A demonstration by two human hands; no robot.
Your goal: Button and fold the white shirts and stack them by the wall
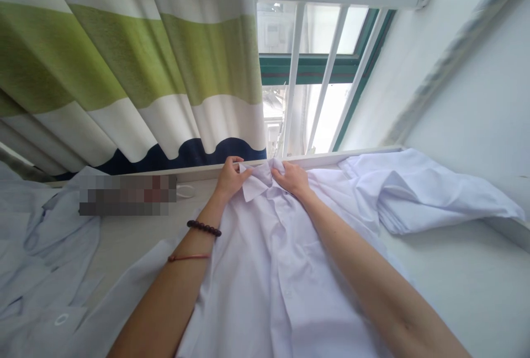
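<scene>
A white collared shirt (pixel 248 270) lies front up across the white surface, its button placket running down the middle. Its collar (pixel 255 182) is at the far edge, between my two hands. My left hand (pixel 232 179) pinches the left side of the collar. On the other side, my right hand (pixel 292 177) is closed on the collar near the neck opening, thumb on top. The shirt's right sleeve area spreads out beyond my right forearm. A dark bead bracelet (pixel 204 228) and a thin reddish band (pixel 188 257) circle my left wrist and forearm.
Folded white cloth (pixel 426 190) lies at the right, and more white garments (pixel 53 253) are heaped at the left. A blurred-out object (pixel 128 195) sits beyond them. Behind hang a striped curtain (pixel 136 60) and white window bars (pixel 327 76). A wall (pixel 467 99) bounds the right side.
</scene>
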